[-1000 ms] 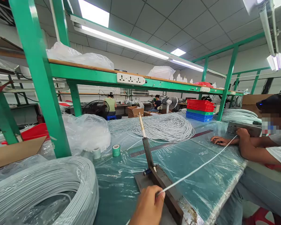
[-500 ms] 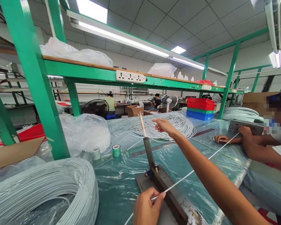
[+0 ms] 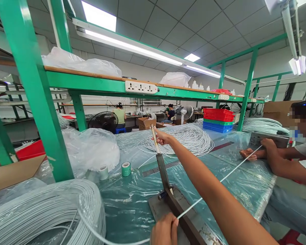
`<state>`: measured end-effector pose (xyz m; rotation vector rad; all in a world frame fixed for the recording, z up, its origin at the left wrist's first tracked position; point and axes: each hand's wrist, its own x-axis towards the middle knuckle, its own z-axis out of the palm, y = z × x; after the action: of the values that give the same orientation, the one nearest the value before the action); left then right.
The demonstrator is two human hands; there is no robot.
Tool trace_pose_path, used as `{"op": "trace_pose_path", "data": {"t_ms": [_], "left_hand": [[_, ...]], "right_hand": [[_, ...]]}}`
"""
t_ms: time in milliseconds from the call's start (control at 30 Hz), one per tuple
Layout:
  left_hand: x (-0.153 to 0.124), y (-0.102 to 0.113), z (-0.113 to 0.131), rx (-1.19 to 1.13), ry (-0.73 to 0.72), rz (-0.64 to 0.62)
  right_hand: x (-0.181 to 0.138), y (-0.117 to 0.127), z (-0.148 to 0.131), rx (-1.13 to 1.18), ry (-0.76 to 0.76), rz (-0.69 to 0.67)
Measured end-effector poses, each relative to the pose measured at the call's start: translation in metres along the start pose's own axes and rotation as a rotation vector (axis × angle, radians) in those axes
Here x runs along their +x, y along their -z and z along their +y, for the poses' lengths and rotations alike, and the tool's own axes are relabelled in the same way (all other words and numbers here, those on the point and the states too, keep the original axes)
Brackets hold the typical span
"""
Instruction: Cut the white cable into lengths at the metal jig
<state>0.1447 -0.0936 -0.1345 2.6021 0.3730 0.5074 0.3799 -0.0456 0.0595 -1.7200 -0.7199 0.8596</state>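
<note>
Head view: the white cable point(image 3: 214, 186) is pinched between thumb and fingers of the left hand point(image 3: 165, 231) at the near worktop edge. It is stretched over the cutter base point(image 3: 156, 208) to a co-worker's hand point(image 3: 247, 154). The cutter lever point(image 3: 162, 166) is gripped by the closed right hand point(image 3: 161, 137). Fingertips beside the blade are judged at risk of being nipped, and slack could skew the cut. Tape rolls point(image 3: 125, 168) and a cable coil point(image 3: 48, 211) lie to the left, apart from the lever.

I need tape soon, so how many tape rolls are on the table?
2: a white roll and a green roll, side by side on the table; others may hide behind the plastic bag.
</note>
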Motion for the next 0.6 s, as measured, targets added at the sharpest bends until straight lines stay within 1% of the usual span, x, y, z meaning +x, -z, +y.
{"op": "trace_pose_path", "data": {"t_ms": [67, 133, 233, 300, 400, 500, 600], "left_hand": [[0.003, 0.0, 0.0, -0.246, 0.084, -0.035], [0.006, -0.001, 0.003, -0.451, 0.154, -0.033], [0.008, -0.002, 0.008, -0.645, 0.276, -0.016], [0.009, -0.002, 0.011, -0.66, 0.324, -0.001], [0.009, -0.002, 0.014, -0.651, 0.332, -0.005], [0.011, -0.003, 0.014, -0.643, 0.338, -0.003], [0.012, -0.003, 0.015, -0.623, 0.333, 0.008]], "right_hand": [[-0.01, 0.002, -0.003, 0.008, 0.002, 0.012], [-0.027, 0.007, -0.007, 0.02, 0.026, 0.013], [-0.065, 0.016, -0.009, 0.044, 0.072, -0.007], [-0.097, 0.023, -0.007, 0.079, 0.09, -0.05], [-0.151, 0.029, 0.005, 0.165, 0.081, -0.104], [-0.206, 0.025, 0.028, 0.204, 0.038, -0.094], [-0.25, 0.015, 0.057, 0.196, -0.003, -0.089]]}}
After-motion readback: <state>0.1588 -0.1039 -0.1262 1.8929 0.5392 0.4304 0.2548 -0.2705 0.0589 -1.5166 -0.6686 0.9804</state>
